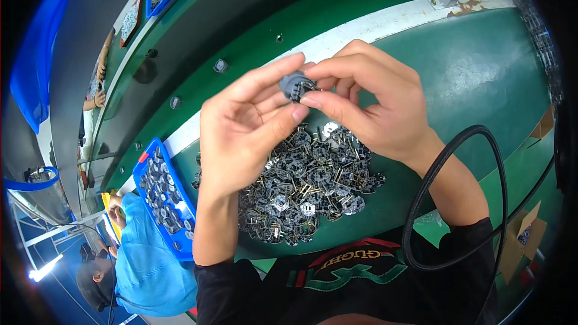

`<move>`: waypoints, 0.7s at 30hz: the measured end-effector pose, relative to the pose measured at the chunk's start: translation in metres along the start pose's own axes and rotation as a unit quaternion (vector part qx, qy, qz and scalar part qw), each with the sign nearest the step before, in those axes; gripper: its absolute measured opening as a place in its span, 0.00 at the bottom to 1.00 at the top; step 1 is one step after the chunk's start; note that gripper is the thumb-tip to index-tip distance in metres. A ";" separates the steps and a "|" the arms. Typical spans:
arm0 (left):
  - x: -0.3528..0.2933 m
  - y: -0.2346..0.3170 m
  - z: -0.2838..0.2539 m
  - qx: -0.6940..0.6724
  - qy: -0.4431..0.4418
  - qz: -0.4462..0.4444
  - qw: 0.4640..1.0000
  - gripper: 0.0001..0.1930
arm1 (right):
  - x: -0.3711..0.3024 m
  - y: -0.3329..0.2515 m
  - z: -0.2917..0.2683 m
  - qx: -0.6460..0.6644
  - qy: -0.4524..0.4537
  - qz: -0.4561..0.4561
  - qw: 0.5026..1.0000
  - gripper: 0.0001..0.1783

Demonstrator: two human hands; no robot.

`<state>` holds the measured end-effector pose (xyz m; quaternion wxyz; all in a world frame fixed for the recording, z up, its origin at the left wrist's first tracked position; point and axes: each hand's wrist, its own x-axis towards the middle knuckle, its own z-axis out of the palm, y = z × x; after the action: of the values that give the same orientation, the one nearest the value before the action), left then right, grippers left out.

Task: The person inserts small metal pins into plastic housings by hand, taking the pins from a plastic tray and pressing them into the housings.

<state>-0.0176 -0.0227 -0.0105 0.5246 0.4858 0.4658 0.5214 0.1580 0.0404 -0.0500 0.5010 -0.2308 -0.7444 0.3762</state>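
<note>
A grey round plastic cap is held up in front of me between the fingertips of my left hand, the thumb below and the fingers above. My right hand pinches a small dark insert with metal pins at the cap's open side. How deep the insert sits in the cap is hard to tell. Beneath both hands, a heap of similar black inserts with metal pins lies on the green table. Left of my forearm stands a blue tray of loose grey caps.
Beyond a white rail runs a green conveyor belt carrying a few spaced pieces. A black cable loops over my right forearm. A co-worker in blue is at the left. A cardboard box stands at the right.
</note>
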 end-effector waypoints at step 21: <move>-0.025 -0.027 -0.002 -0.127 0.034 0.023 0.991 0.25 | -0.010 -0.008 0.020 -0.059 0.063 -0.096 0.992 0.10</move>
<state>-0.0175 -0.0474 -0.0378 0.5538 0.4080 0.4017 0.6046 0.1433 0.0215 -0.0538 0.5664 -0.2107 -0.7511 0.2658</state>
